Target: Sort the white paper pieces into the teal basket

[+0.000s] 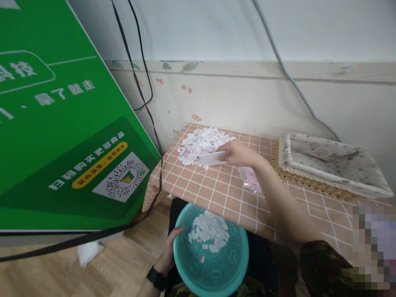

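Note:
A heap of small white and pinkish paper scraps [201, 142] lies on the checked tablecloth near the table's far left corner. My right hand [236, 152] grips a flat white card [212, 159], its long edge against the near side of the heap. On my lap sits a round teal plastic basket [238, 264] with more scraps [210, 231] in its bottom. My left hand [171, 245] holds the basket's left rim, thumb over the edge. Close below my right forearm is a clear plastic bag with pink and white contents [250, 180].
A cloth-lined wicker basket [328, 187] stands on the table's right side. At left leans a large green sign [62, 156] with a printed code. A black strap [156, 140] hangs in front of it. The brown checked tablecloth [198, 181] drapes over the table's front edge.

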{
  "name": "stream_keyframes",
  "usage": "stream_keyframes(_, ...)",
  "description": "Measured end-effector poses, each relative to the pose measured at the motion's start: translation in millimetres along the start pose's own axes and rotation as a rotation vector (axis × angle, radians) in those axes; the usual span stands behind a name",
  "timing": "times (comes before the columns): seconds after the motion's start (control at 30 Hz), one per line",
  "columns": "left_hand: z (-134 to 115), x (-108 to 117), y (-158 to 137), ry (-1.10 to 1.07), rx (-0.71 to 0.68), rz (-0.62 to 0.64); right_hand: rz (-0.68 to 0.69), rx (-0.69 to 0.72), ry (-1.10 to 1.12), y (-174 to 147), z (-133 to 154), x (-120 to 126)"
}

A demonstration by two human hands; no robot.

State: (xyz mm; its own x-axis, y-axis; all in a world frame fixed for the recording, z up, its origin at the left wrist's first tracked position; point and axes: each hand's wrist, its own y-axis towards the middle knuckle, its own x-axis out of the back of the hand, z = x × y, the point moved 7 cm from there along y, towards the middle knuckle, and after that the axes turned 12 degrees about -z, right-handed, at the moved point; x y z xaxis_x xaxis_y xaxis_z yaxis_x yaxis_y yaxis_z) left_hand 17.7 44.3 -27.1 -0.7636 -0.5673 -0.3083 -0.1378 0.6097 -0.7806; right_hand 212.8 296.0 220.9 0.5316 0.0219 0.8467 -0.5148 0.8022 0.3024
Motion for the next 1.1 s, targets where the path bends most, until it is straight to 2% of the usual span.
stream_keyframes(0.13,10,2,-9,0.021,0.064,0.036,0.119,0.101,0.071,-4,8,-3)
stream_keyframes(0.3,18,11,-12,0.010,0.081,-0.016,0.138,0.083,0.028,-6,4,6)
stream_keyframes(0.5,23,13,-5,-0.025,0.128,0.037,0.130,0.081,-0.009,-5,0,7)
stream_keyframes(0.7,34,-1,-2,-0.054,0.141,0.110,0.068,0.033,-0.064,-2,-7,11)
stream_keyframes(0.93,42,-24,-5,-0.025,0.148,0.166,0.123,0.060,0.102,0,2,-9)
stream_keyframes(1.1,52,-39,-5,-0.025,0.154,0.245,0.118,0.055,0.095,-2,3,-4)
